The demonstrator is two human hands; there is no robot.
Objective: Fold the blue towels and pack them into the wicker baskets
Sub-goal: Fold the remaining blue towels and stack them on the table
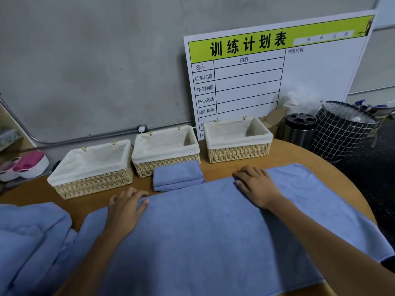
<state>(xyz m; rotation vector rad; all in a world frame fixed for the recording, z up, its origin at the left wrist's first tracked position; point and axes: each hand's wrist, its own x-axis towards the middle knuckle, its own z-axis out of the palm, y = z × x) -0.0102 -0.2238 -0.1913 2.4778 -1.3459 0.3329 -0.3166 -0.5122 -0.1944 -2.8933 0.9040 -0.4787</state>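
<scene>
Hands [126, 207] [256, 186] flat on spread towel's [203, 231] far edge, baskets [164, 146] beyond

A folded towel [177, 175] blocks my way to the middle basket [165, 151]; bare table [220, 167] at center leads to the right basket [238, 139].

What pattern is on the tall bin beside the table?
A white grid on black bin, seen in the head view.

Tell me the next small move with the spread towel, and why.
Probably grip the far edge and bring it toward the body for a first fold. Both the left hand and right hand lie on that edge of the spread towel, which lies open and flat on the table. The three baskets look empty; one folded towel waits before them.
</scene>
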